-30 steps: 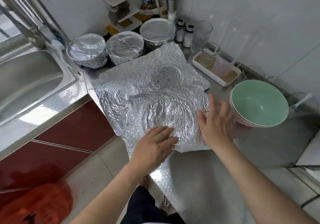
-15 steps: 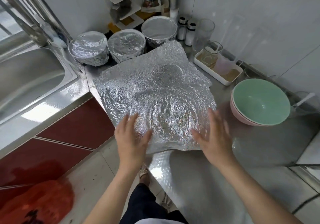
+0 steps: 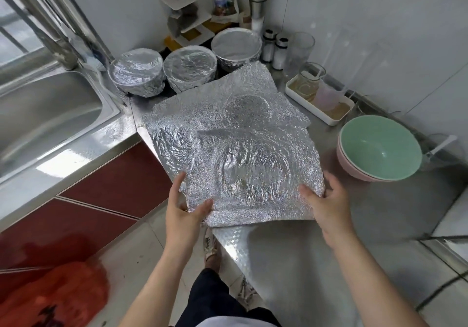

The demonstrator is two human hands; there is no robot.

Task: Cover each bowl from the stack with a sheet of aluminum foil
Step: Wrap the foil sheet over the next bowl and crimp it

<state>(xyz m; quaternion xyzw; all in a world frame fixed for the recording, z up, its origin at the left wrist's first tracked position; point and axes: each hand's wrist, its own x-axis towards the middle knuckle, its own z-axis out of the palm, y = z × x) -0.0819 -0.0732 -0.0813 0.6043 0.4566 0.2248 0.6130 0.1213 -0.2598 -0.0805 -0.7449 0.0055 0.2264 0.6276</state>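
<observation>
Foil pickup is the step in hand: the left hand (image 3: 186, 207) and right hand (image 3: 326, 200) each pinch a near corner of the top foil sheet (image 3: 253, 164). The sheet lies on the foil pile (image 3: 253, 86), just beside the bowl stack (image 3: 354, 172) on its sink side. Three covered bowls (image 3: 190, 69) stand well beyond the stack. The next move likely calls for peeling this one sheet free and draping it over the stack's green bowl (image 3: 379, 146).

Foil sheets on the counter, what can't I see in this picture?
Head view:
- Foil sheets: how many; overlapping hides it.
- Three covered bowls: contents; foil hides them.
- Pink bowl: inside; green bowl fills it.
- Left hand and right hand: some fingers under foil.
</observation>
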